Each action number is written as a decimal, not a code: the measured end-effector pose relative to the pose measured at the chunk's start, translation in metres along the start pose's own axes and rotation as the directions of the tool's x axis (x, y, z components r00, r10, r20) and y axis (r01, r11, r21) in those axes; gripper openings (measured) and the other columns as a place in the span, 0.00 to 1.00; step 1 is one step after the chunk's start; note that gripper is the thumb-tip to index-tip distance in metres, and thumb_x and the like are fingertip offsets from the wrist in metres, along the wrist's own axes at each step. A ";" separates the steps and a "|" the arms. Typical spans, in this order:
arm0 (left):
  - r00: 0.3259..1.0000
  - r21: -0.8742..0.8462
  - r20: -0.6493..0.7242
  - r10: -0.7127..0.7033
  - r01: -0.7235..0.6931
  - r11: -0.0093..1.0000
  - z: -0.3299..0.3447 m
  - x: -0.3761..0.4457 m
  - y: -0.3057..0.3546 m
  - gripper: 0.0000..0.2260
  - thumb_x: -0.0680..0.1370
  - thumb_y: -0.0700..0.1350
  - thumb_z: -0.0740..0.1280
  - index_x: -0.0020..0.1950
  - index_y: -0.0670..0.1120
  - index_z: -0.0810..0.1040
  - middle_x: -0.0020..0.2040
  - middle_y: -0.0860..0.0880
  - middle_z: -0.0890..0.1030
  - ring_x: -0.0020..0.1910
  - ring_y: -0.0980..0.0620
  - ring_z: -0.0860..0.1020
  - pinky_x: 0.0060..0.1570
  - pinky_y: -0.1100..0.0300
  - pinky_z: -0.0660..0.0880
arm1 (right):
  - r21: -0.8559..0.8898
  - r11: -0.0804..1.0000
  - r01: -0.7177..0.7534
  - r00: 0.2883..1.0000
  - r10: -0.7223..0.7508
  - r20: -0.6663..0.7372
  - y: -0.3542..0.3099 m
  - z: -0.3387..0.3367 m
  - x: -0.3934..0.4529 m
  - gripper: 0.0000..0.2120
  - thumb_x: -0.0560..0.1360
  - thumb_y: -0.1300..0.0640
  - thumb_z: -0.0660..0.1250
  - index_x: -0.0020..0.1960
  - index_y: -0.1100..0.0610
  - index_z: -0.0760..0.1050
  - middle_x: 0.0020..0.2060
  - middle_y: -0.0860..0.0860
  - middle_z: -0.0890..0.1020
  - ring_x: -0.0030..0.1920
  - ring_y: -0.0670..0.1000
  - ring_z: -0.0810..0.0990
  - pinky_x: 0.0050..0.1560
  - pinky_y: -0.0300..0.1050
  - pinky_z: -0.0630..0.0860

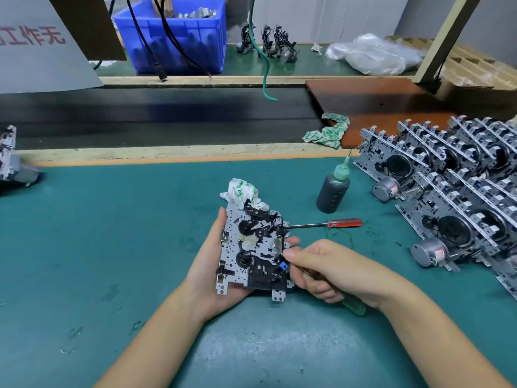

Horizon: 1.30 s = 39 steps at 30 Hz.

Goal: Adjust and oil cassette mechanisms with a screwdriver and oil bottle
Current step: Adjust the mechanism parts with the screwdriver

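- Cassette mechanism (253,252) sits centre frame, just below middle, held face-up off the green mat (112,247); long axis runs roughly top-to-bottom of frame, tilted slightly.
- Left hand (212,270) cradles it from underneath and the left edge, fingers curled round the plate, fingertips showing past its right edge.
- Right hand (330,270) comes in from the right, fingers closed in a pen-type grip on a green-handled screwdriver (354,305); handle sticks out lower right, the tip meets the mechanism's right edge near a small blue part (283,266). Exact contact spot is probably a screw there, too small to tell.
- Key relation: work point lies left of the right fingertips, shaft roughly crosswise to the mechanism's long axis; right hand is the nearer one to act.
- Red-handled screwdriver (344,223) lies flat on the mat right of the mechanism, shaft pointing left toward it, unheld.
- Oil bottle (333,193), dark with a green nozzle, stands upright above that screwdriver, apart from both hands; oiling looks not yet started.
- Crumpled rag (242,191) just behind the mechanism's top edge.
- Stacked mechanisms (453,191) fill the right side; blue bin (173,37) upper left.
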<state>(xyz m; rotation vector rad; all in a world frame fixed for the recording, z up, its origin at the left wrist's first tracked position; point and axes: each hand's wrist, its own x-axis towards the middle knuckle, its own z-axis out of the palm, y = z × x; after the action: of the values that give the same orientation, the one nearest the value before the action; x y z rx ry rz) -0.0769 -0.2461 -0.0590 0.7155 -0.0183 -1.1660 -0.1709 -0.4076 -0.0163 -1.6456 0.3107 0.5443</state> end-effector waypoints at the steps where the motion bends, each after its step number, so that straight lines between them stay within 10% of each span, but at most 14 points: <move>1: 1.000 -0.002 -0.002 -0.001 0.001 1.000 0.000 0.000 0.000 0.33 0.76 0.67 0.52 0.61 0.41 0.80 0.63 0.37 0.77 0.60 0.42 0.78 0.61 0.47 0.73 | -0.002 1.000 -0.004 1.000 0.004 0.007 0.000 0.000 -0.001 0.22 0.81 0.48 0.56 0.31 0.56 0.70 0.19 0.47 0.62 0.20 0.44 0.56 0.20 0.33 0.54; 25: 0.991 0.080 -0.130 0.041 -0.031 0.996 0.008 0.000 -0.001 0.30 0.75 0.66 0.55 0.53 0.44 0.84 0.58 0.37 0.80 0.56 0.42 0.80 0.51 0.51 0.79 | -0.264 0.964 0.021 0.995 -0.047 -0.091 0.003 0.003 0.001 0.29 0.82 0.46 0.52 0.24 0.54 0.62 0.13 0.47 0.62 0.16 0.46 0.59 0.23 0.35 0.61; 32: 0.990 0.102 -0.126 0.065 -0.052 0.993 0.011 0.000 -0.002 0.28 0.73 0.65 0.57 0.50 0.45 0.85 0.55 0.39 0.82 0.53 0.43 0.82 0.47 0.52 0.79 | -0.312 0.950 0.003 0.999 -0.018 -0.046 -0.002 0.002 -0.002 0.30 0.82 0.45 0.50 0.23 0.56 0.58 0.13 0.46 0.59 0.16 0.46 0.58 0.41 0.47 0.65; 39: 0.988 0.121 -0.139 0.070 -0.053 0.991 0.014 0.002 -0.003 0.29 0.75 0.65 0.55 0.47 0.44 0.86 0.52 0.38 0.83 0.50 0.43 0.83 0.43 0.54 0.81 | -0.366 0.931 0.007 1.000 -0.014 -0.015 -0.002 -0.002 -0.002 0.30 0.81 0.44 0.50 0.23 0.55 0.58 0.14 0.45 0.58 0.16 0.45 0.59 0.26 0.41 0.60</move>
<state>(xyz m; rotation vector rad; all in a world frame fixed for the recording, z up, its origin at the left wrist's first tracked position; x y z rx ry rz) -0.0842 -0.2552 -0.0503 0.8955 0.0116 -1.0584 -0.1708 -0.4098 -0.0137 -2.0132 0.2209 0.6062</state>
